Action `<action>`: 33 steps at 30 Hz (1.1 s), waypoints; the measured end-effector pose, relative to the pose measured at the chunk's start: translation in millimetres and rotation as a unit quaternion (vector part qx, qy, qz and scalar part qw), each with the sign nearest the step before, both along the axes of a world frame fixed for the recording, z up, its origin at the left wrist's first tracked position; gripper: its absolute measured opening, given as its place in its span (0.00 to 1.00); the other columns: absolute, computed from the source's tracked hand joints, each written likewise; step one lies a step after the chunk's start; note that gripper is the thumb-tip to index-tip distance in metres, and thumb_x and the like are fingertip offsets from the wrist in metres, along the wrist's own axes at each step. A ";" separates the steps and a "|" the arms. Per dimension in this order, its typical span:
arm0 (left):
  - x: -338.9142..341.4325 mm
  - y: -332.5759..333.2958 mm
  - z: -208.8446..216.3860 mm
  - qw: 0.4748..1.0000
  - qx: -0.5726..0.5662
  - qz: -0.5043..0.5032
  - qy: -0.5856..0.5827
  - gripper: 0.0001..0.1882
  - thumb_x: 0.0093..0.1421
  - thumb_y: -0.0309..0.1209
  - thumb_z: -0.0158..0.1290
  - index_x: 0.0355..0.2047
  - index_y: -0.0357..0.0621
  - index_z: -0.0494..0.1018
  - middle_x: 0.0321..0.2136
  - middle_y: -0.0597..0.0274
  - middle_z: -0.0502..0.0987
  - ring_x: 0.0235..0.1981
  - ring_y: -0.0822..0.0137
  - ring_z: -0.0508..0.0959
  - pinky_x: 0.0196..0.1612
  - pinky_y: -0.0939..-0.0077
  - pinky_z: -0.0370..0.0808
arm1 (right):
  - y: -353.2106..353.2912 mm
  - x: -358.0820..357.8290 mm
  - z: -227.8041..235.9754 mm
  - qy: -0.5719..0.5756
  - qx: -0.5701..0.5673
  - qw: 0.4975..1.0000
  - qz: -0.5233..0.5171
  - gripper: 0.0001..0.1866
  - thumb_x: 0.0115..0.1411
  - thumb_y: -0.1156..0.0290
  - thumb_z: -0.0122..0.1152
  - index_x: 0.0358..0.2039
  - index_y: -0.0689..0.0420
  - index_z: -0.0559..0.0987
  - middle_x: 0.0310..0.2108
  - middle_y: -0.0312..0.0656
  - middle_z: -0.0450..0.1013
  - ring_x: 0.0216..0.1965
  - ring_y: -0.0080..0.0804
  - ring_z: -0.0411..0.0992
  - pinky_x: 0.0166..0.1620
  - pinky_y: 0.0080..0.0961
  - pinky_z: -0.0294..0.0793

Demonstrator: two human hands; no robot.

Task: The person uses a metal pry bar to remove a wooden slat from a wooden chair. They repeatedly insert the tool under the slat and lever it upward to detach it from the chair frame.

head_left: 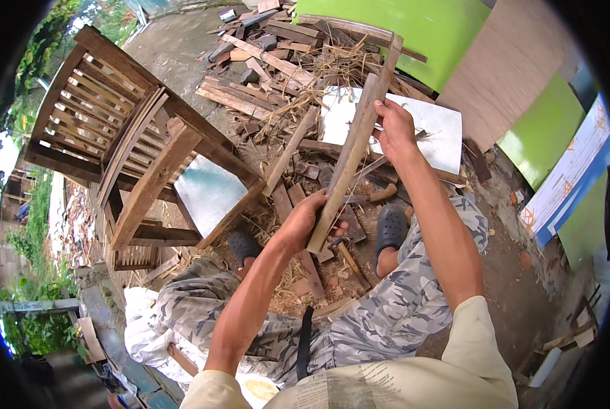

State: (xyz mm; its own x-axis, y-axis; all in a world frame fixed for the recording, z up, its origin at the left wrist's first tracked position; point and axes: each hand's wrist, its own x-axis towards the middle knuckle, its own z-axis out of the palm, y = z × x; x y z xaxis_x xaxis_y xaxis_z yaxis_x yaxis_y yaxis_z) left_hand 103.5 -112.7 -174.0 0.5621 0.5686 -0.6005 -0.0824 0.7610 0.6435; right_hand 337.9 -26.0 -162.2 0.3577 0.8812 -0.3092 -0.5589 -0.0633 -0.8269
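Observation:
Both of my hands hold a long wooden piece (351, 160) slantwise in front of me, its far end pointing up and away. What looks like a shorter strip lies along its left side; I cannot tell if the two are joined. Near the lower end, my left hand (303, 219) wraps around the wood, fingers showing past its right edge. My right hand (395, 128) grips it higher up, thumb against its side. Below it on the ground lie a curved wooden tool handle (383, 194) and a tool with a straight wooden handle (354, 264).
A slatted wooden chair (151, 146) leans at the left. Scrap wood (271, 82) and straw are heaped ahead, beside a white sheet (431, 129). Green panels (414, 27) and plywood (506, 75) stand at the far right. My clog-shod feet (390, 232) flank the wood bits.

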 end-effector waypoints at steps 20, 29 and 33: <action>-7.2 -18.7 58.3 0.995 -0.055 -0.012 -0.077 0.16 0.71 0.43 0.51 0.45 0.44 0.65 0.29 0.69 0.70 0.21 0.79 0.69 0.17 0.85 0.71 | -5.8 0.2 1.3 -0.289 -0.057 0.954 0.051 0.14 0.61 0.60 0.66 0.35 0.60 0.83 0.23 0.30 0.70 0.24 0.20 0.67 0.27 0.25 0.69; -0.5 -16.9 60.2 0.989 -0.104 0.009 -0.102 0.16 0.72 0.44 0.49 0.46 0.46 0.62 0.26 0.69 0.68 0.18 0.80 0.68 0.14 0.87 0.69 | 4.8 1.6 -14.2 -0.324 -0.076 0.942 0.054 0.15 0.62 0.60 0.65 0.34 0.62 0.83 0.24 0.33 0.73 0.26 0.24 0.70 0.30 0.27 0.72; 1.8 -15.2 62.0 0.991 -0.107 0.007 -0.082 0.15 0.72 0.44 0.49 0.45 0.47 0.62 0.26 0.69 0.68 0.18 0.80 0.68 0.14 0.87 0.68 | 7.5 5.7 -15.1 -0.311 -0.092 0.944 0.065 0.15 0.63 0.61 0.64 0.35 0.62 0.83 0.25 0.34 0.74 0.27 0.24 0.71 0.31 0.26 0.73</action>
